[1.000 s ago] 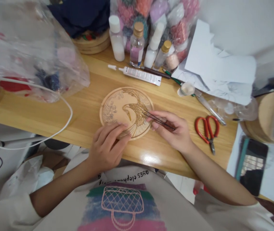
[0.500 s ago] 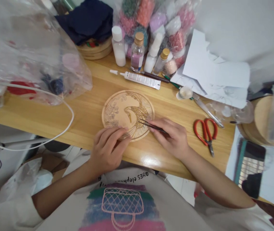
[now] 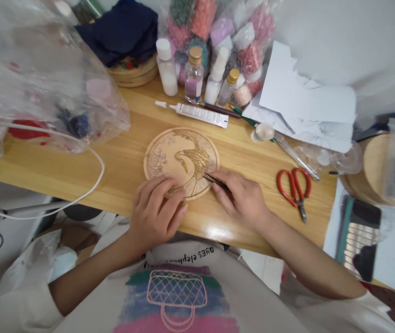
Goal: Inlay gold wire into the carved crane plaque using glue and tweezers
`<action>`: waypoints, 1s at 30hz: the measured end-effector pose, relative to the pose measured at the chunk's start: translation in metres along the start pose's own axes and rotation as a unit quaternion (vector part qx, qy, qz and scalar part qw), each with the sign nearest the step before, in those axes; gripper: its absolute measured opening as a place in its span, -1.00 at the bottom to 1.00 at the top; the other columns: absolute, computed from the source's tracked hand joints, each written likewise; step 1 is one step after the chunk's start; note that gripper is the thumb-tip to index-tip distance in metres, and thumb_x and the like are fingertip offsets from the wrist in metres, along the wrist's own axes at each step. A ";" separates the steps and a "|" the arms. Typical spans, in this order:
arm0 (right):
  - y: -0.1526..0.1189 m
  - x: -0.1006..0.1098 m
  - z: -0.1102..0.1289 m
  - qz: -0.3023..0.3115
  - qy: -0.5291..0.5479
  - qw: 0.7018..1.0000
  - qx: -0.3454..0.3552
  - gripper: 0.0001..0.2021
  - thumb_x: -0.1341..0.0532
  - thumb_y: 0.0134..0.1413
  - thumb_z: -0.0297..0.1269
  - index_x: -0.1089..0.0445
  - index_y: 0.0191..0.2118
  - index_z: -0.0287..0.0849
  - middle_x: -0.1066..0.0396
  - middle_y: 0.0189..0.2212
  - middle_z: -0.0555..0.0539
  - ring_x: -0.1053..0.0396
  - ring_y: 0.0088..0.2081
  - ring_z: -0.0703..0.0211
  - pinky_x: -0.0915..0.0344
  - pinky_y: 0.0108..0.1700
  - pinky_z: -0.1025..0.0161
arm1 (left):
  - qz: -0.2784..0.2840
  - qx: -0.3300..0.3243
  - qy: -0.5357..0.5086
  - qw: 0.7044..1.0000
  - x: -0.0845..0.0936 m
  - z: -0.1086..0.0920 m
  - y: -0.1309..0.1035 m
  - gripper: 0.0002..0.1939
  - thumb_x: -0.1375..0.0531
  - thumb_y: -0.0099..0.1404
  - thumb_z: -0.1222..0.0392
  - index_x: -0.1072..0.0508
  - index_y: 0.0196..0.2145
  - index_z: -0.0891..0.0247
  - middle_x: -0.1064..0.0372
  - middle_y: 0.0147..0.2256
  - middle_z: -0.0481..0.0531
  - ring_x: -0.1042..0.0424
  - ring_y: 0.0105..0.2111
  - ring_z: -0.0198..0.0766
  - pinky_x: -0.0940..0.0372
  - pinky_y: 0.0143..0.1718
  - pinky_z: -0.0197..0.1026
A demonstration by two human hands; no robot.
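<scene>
A round wooden plaque (image 3: 166,152) with a crane-like bird and wave lines lies flat on the table. My left hand (image 3: 155,208) rests on its lower left edge, fingers stretched and a little apart, thumb off to the side. With my right hand (image 3: 240,196) I pinch dark tweezers (image 3: 220,181) at the plaque's right edge. Their tips are over the bird's lower feathers; whether anything is between the tips is too small to tell.
Red-handled pliers (image 3: 294,192) lie to the right. Behind the plaque are a white glue tube (image 3: 202,114) and several small bottles (image 3: 193,76). A white cable (image 3: 95,185) loops at the left beside a clear plastic bag (image 3: 103,111). A phone (image 3: 361,243) lies far right.
The tweezers' tips have shifted slightly right on the plaque, and my right fingers are nearer the tips. My left thumb has drawn back from the plaque's lower edge. The whole view has shifted slightly.
</scene>
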State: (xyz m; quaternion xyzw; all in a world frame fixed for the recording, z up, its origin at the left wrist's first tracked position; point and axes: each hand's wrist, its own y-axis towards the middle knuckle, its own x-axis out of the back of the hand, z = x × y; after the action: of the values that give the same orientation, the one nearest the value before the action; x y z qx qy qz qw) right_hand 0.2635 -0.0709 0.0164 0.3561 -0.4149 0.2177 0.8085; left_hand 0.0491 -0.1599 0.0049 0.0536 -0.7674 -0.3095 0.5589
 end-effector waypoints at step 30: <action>0.001 -0.003 -0.009 0.028 0.127 0.992 0.006 -0.83 -0.17 0.28 -0.34 -0.48 -0.08 -0.21 -0.56 -0.34 -0.08 -0.47 -0.41 0.27 -0.35 -0.37 0.32 | 0.025 -0.024 -0.032 0.999 0.002 0.004 0.001 -0.79 -0.21 0.29 0.33 -0.49 -0.12 0.19 -0.46 -0.06 0.15 -0.43 -0.01 -0.05 -0.32 0.01 0.02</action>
State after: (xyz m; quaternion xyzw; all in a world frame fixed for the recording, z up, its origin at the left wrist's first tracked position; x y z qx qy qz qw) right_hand 0.2656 -0.0635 0.0106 0.3189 -0.3178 0.2862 0.8458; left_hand 0.0452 -0.1584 0.0063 0.0109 -0.7784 -0.3156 0.5425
